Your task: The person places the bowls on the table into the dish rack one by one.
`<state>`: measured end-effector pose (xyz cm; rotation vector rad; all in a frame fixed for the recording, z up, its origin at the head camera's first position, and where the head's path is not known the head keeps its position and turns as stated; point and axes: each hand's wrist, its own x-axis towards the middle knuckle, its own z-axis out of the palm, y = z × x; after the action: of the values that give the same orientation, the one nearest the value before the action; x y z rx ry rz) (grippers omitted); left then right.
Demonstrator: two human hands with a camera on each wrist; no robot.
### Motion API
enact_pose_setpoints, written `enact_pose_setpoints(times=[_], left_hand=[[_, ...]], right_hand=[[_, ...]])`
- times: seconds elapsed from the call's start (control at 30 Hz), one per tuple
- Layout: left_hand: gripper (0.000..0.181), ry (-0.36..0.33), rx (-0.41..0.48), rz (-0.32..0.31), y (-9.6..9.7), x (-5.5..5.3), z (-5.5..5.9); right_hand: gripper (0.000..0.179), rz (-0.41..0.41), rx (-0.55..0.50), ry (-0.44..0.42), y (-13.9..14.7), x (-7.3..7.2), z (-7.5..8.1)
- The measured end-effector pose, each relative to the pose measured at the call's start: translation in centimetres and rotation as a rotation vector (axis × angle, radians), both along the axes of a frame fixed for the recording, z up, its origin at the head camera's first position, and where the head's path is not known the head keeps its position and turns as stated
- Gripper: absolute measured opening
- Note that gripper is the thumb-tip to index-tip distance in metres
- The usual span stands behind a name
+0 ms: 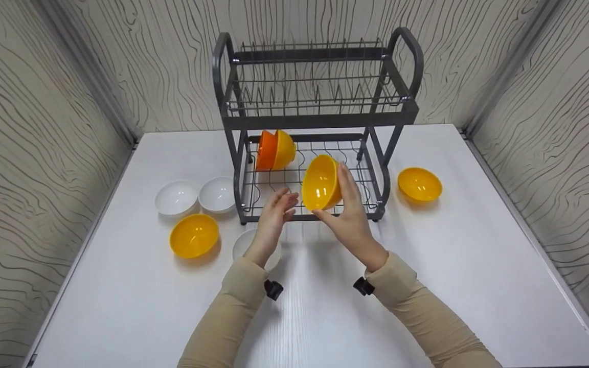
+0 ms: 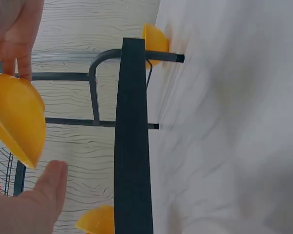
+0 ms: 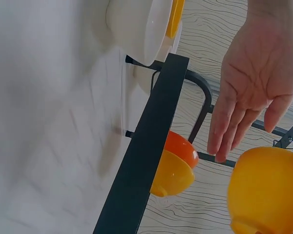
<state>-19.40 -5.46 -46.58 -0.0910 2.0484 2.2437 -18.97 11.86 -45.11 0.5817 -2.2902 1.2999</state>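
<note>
A yellow bowl [image 1: 321, 184] is tilted on its side above the front of the rack's lower shelf, its hollow facing left. My right hand [image 1: 352, 220] holds it, with the thumb at the lower rim and the fingers along the outside. My left hand [image 1: 275, 222] is just left of the bowl, fingers extended, holding nothing. In the right wrist view a gap separates the left hand [image 3: 261, 83] from the held bowl [image 3: 266, 190]. Behind, an orange bowl [image 1: 266, 151] and another yellow bowl [image 1: 284, 150] stand on edge together in the lower shelf's left part.
The dark two-tier dish rack [image 1: 320, 121] stands at the back of the white table [image 1: 478, 286]. White bowls [image 1: 176, 198] and a yellow bowl [image 1: 195, 236] are at left, one white bowl partly under the left forearm. Another yellow bowl [image 1: 420, 184] lies right of the rack.
</note>
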Motion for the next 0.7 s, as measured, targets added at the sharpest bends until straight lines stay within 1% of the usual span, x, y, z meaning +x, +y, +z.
enact_pose_setpoints(times=[0.1,0.2,0.27,0.33,0.4,0.47,0.5,0.57,0.6,0.7], left_hand=[[0.04,0.115,-0.066,0.165,-1.1,-0.6,0.5],[0.037,0.194,-0.087,0.308,-2.1,-1.2,1.1],[0.037,0.221,-0.1,0.381,-2.8,-1.7,1.5],[0.038,0.225,-0.126,0.447,-3.5,-2.3,1.6],[0.041,0.228,-0.177,0.511,-4.2,-2.9,1.6],[0.046,0.213,-0.244,0.572,-4.8,-3.6,1.4],[0.049,0.196,-0.28,0.593,-5.1,-3.9,1.3],[0.056,0.155,-0.338,0.606,-5.6,-4.5,0.9],[0.058,0.132,-0.363,0.6,-5.8,-4.9,0.7],[0.062,0.069,-0.407,0.548,-6.3,-5.7,0.2]], right_hand=[[0.098,-0.006,0.01,0.001,-0.2,-1.1,0.1],[0.098,-0.009,0.026,-0.009,-0.3,-2.1,0.1],[0.098,-0.006,0.039,-0.014,-0.4,-2.8,0.1],[0.097,0.0,0.061,-0.02,-0.5,-3.6,0.1],[0.097,0.005,0.088,-0.023,-0.6,-4.5,0.1],[0.096,0.013,0.118,-0.028,-0.7,-5.5,0.2],[0.096,0.014,0.136,-0.03,-0.7,-6.0,0.3],[0.096,0.008,0.175,-0.023,-0.7,-7.0,0.4],[0.096,0.005,0.192,-0.02,-0.8,-7.5,0.5],[0.095,-0.006,0.236,-0.016,-1.0,-8.8,0.7]])
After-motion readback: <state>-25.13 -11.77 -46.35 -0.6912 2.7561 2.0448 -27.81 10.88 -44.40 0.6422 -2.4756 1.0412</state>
